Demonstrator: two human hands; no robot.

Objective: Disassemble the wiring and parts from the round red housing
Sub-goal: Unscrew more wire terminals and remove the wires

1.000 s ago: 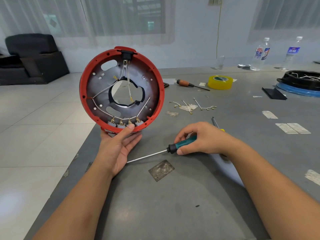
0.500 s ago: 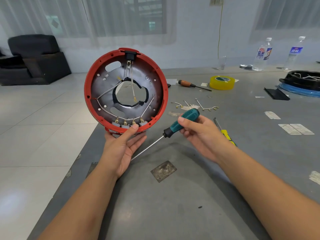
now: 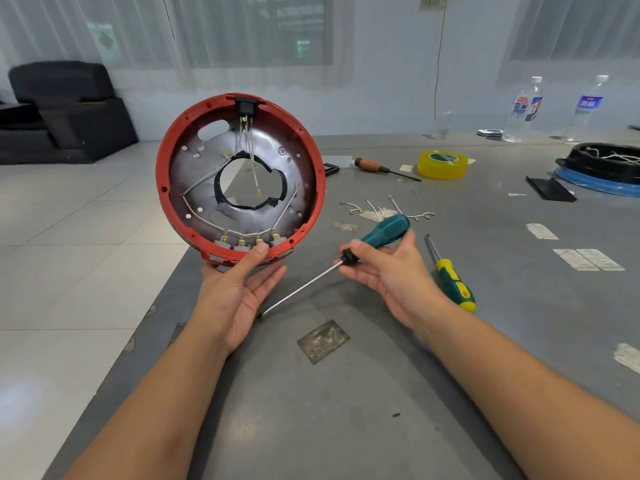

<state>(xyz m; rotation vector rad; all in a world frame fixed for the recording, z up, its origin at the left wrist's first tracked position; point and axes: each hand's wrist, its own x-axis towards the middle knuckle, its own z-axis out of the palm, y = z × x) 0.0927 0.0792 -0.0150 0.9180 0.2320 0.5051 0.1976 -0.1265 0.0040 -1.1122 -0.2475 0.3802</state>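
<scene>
Head view: left hand props housing; right hand seemingly pinches screwdriver.

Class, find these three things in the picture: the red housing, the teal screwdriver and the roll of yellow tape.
red housing (image 3: 162, 188), head view, left side of its rim
teal screwdriver (image 3: 386, 232), head view, middle of its handle
yellow tape (image 3: 441, 170), head view, outer side of the roll
</scene>
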